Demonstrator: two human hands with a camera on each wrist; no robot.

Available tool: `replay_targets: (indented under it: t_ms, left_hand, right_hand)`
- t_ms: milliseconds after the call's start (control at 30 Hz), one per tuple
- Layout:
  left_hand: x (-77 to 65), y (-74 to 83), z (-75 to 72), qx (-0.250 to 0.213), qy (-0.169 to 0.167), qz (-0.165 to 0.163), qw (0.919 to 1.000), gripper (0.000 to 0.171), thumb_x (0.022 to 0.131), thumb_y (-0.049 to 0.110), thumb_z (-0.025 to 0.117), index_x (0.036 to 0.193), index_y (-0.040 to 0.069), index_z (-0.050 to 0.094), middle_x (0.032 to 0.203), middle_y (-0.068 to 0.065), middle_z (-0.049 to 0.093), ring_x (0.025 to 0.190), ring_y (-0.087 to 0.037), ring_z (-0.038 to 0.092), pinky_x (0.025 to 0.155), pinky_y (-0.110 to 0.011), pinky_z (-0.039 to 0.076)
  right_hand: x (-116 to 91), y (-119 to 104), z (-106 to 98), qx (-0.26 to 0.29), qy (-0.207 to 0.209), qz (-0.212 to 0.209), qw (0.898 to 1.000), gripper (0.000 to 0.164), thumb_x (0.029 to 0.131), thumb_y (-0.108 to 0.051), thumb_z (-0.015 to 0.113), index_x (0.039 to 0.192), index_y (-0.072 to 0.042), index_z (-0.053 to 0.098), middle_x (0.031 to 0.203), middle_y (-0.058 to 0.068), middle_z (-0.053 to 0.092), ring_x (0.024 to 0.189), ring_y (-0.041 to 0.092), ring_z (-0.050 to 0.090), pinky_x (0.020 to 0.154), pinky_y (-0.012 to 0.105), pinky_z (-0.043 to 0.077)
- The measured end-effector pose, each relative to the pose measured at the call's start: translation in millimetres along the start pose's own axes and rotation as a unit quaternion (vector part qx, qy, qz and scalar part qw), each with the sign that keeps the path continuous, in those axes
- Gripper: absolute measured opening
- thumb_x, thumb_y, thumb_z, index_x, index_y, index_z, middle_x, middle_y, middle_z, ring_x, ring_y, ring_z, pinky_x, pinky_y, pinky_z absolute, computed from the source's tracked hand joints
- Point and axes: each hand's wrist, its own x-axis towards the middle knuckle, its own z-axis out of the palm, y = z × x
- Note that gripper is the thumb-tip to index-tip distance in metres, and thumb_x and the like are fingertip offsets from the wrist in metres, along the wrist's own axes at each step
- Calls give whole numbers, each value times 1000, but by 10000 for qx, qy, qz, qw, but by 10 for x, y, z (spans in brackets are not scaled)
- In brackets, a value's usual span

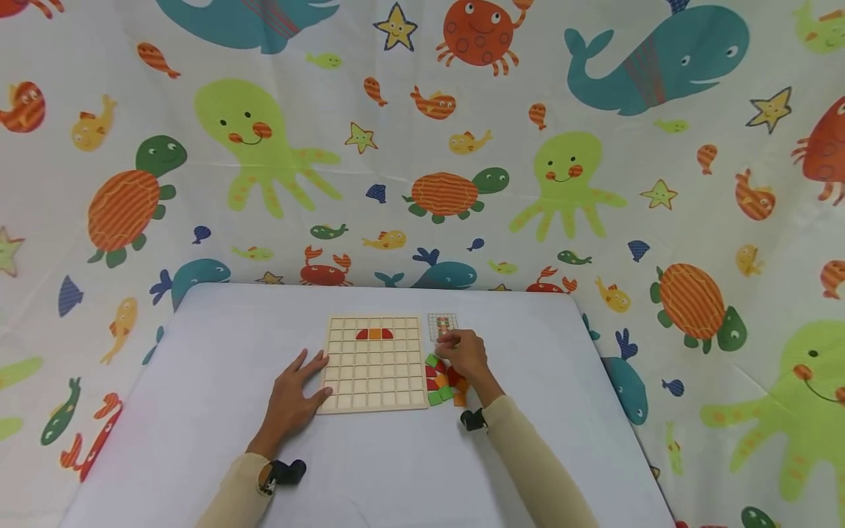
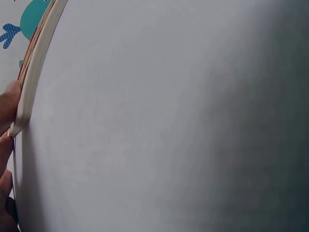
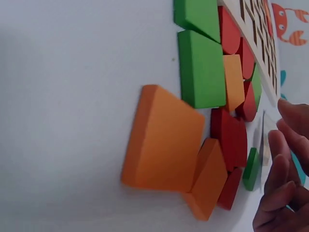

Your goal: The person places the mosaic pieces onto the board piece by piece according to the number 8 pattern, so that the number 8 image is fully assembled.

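A square wooden grid board (image 1: pixel 376 370) lies on the table, with two red rounded pieces (image 1: pixel 362 334) and an orange square (image 1: pixel 375 334) between them in an upper row. My left hand (image 1: pixel 293 400) rests at the board's left edge, fingers spread, thumb on the frame (image 2: pixel 30 96) near its front corner. Over the lower part of a small pattern card (image 1: pixel 443 323) is my right hand (image 1: pixel 465 356), its fingers loosely bent. No piece shows between those fingertips in the right wrist view. Below that hand sits a loose pile of green blocks (image 3: pixel 203 67), orange blocks (image 3: pixel 166 140) and red blocks (image 3: pixel 229 137).
The white table (image 1: pixel 370 469) extends around the board. A curtain (image 1: pixel 396 161) printed with sea animals hangs behind it. Dark wrist cameras (image 1: pixel 287 473) are strapped to both wrists.
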Motion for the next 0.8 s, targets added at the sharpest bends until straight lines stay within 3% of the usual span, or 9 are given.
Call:
replay_targets:
  t_ms: [233,567,800]
  left_hand:
    - [-8,-9,-13,-27,-82,-49,10000,66,91,18,82,152,10,58,163,-10,51,159,-49,29,124,-73,26]
    - [-10,24,-50,9,-31,27,10000,65,90,18,82,150,8,60,162,-12,52,158,-50,31,123,-73,28]
    - [-19,57,-56,-36,-38,-4,10000,64,90,17,82,150,8,60,162,-13,52,158,-50,31,124,-73,27]
  right_hand:
    - [-40,91,1,-116,-74,37,9999,14,91,-24,86,103,-20,81,94,1,73,91,21,63,77,30,55]
    - [-98,69,116,-534,-449,-302,9971,15,87,-24,89,94,-22,76,90,-1,67,90,20,60,76,33,47]
    - [-104,21,149,-197,-221,-654,9974,16,90,-16,85,96,-22,71,89,0,66,87,21,59,70,32,48]
